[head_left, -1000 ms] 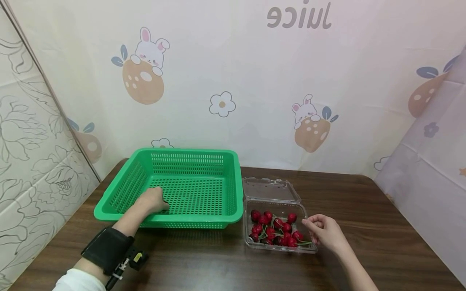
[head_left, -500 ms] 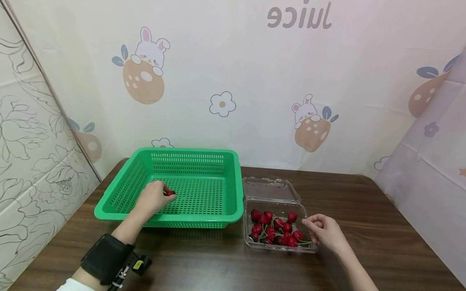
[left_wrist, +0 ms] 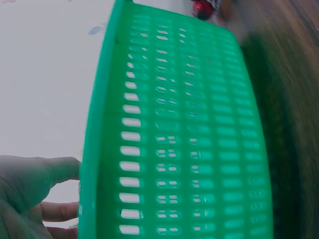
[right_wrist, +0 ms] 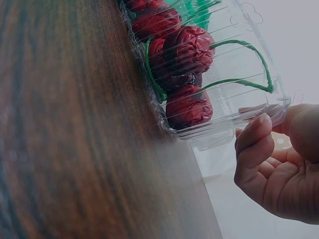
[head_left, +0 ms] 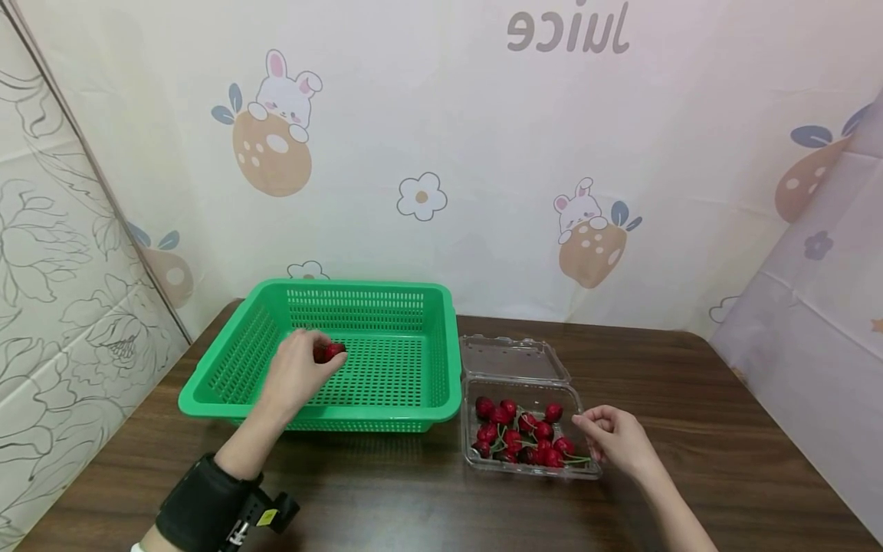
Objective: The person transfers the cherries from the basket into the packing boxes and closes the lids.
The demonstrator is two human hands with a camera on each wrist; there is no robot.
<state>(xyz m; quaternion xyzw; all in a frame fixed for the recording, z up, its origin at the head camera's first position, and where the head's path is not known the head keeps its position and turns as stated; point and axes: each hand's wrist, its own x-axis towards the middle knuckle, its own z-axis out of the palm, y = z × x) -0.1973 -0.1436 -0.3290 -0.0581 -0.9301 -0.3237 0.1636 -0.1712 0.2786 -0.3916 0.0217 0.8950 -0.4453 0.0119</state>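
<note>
My left hand [head_left: 295, 374] reaches over the front rim of the green plastic basket [head_left: 372, 415] and holds dark red cherries [head_left: 334, 350] between its thumb and fingers. In the left wrist view the slotted basket wall [left_wrist: 149, 124] hides the fingertips. My right hand [head_left: 618, 439] pinches the right rim of a clear plastic box [head_left: 586, 458], thumb and curled fingers at its edge. Several red cherries [head_left: 513, 440] with green stems lie in the box. Up close in the right wrist view, their skins [right_wrist: 192, 50] look wrinkled and shiny.
The box's clear lid [head_left: 513, 360] is folded back behind it, beside the basket's right side. Both containers stand on a dark wooden table [head_left: 414, 498]. A printed curtain [head_left: 428, 115] hangs behind the table's far edge.
My left hand has risen from low in the basket and moved a little right and away from me, bringing the red cherries into sight. The right hand stays on the box rim.
</note>
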